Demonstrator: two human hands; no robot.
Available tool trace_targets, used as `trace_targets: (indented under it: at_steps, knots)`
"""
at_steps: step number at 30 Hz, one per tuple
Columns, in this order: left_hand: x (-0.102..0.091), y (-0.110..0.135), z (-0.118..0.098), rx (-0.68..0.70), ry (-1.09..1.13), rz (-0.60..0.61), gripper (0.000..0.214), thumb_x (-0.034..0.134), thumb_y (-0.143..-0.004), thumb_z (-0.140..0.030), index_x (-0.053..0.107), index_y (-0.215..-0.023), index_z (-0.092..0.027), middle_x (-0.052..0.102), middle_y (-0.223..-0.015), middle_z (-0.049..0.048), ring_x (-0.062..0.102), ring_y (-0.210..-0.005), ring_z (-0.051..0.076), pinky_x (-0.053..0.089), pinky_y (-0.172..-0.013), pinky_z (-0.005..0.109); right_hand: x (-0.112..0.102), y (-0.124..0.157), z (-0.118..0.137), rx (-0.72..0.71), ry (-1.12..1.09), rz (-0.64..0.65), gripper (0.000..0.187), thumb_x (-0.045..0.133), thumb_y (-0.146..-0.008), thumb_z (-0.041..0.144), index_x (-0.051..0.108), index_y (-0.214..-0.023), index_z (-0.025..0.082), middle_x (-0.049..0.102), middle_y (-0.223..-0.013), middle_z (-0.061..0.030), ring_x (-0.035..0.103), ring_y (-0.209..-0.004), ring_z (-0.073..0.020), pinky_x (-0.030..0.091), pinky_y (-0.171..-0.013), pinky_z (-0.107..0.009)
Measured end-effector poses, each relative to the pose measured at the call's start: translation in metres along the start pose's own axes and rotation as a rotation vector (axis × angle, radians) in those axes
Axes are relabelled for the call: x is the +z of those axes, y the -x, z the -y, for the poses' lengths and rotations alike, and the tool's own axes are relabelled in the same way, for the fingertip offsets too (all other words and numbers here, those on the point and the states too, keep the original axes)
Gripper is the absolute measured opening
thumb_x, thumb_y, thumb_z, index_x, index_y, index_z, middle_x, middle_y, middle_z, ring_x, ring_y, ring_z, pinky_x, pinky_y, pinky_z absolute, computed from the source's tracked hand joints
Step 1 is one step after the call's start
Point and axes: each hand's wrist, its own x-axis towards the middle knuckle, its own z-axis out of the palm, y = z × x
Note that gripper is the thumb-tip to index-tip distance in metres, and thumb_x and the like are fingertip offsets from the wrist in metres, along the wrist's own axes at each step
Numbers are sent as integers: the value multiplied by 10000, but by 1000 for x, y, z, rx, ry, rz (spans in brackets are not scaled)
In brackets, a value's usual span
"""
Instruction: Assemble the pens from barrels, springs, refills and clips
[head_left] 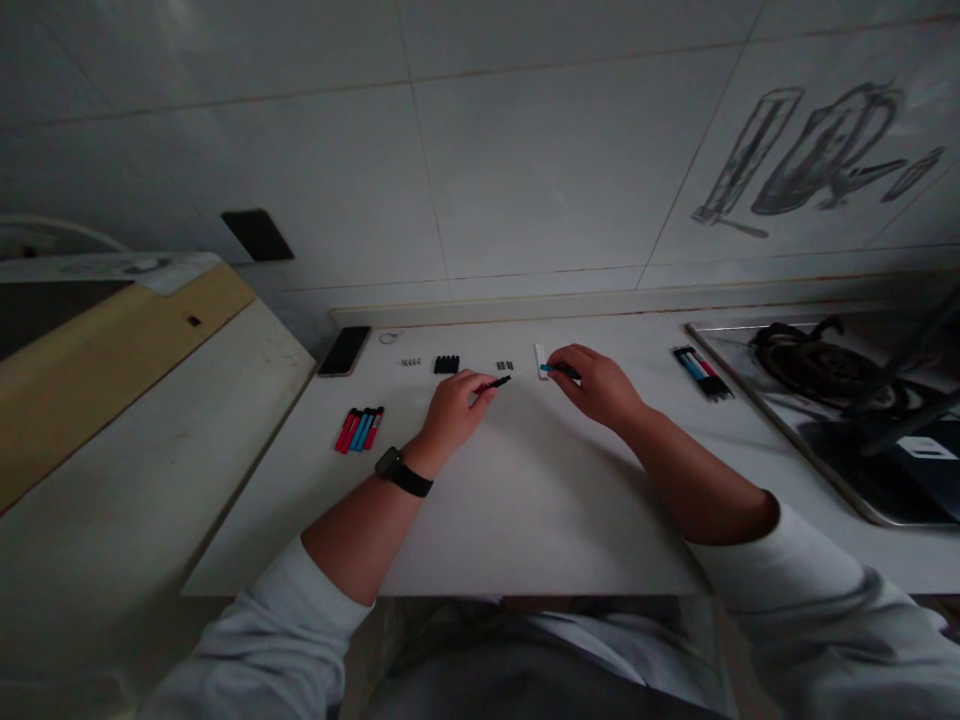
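My left hand [456, 402], with a dark watch on the wrist, pinches a slim black pen part [501, 381] that points right. Across from it, my right hand [598, 388] grips a blue-and-black pen piece [553, 369], partly hidden by the fingers. The two pieces are apart. Just behind the right fingertips lies a narrow white strip [538, 355]. Small metallic pieces [505, 366] rest beyond my left fingertips. A row of black pen parts [446, 364] and several tiny springs [410, 362] lie farther left.
Red and blue pen barrels [360, 430] lie at the left of the white counter [525, 520]. A phone [345, 351] and a thin ring [388, 338] are at the back left. Several pens [702, 373] lie at right, beside a gas stove [810, 370]. A tiled wall stands behind.
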Motion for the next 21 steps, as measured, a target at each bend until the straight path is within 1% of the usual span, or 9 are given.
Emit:
trace_targets:
  at_steps: [11, 21]
  knots:
    - [-2, -1, -1, 16, -23, 10, 136, 673, -963, -204, 746, -1077, -217, 739, -1000, 42, 683, -923, 177, 550, -844, 335, -3, 0, 3, -46, 13, -33, 135, 582, -994, 279, 689, -1052, 222, 710, -1017, -93, 654, -902, -230, 496, -804, -344]
    - [-2, 0, -1, 29, -54, 18, 135, 683, -959, -216, 748, -1077, -224, 739, -987, 42, 682, -917, 183, 551, -840, 346, -2, 1, 2, -79, 48, 0, 161, 574, -1013, 299, 702, -1075, 225, 716, -1030, -91, 658, -911, -228, 491, -809, -335]
